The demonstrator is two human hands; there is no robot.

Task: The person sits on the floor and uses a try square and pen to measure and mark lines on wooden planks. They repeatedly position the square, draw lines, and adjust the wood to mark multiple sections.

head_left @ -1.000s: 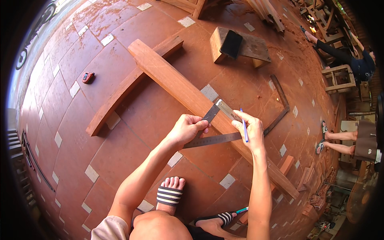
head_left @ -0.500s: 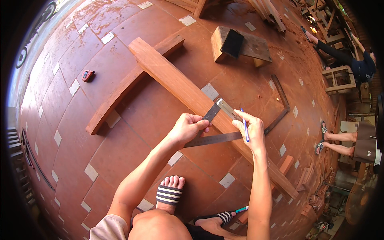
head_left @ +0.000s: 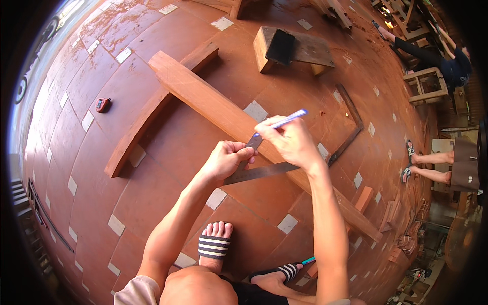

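A long reddish wooden beam runs diagonally from the upper left to the lower right, its upper end resting across a curved wooden piece. My left hand pinches a metal square against the beam. One dark strip of the square shows above my thumb, and a longer blade reaches rightward under my right wrist. My right hand grips a blue-and-white pen, tilted low over the beam. The pen's tip is by the upper end of the dark strip. My right hand hides the rest of the square.
A small wooden stool with a black phone on it stands beyond the beam. A dark angled bar lies to the right, a red tape measure to the left. Wood offcuts and two other people are at the right.
My right hand has let go of the square's light-coloured arm and moved up and left, swinging the pen from upright to slanted, with its tip now at the dark strip. The view has shifted slightly.
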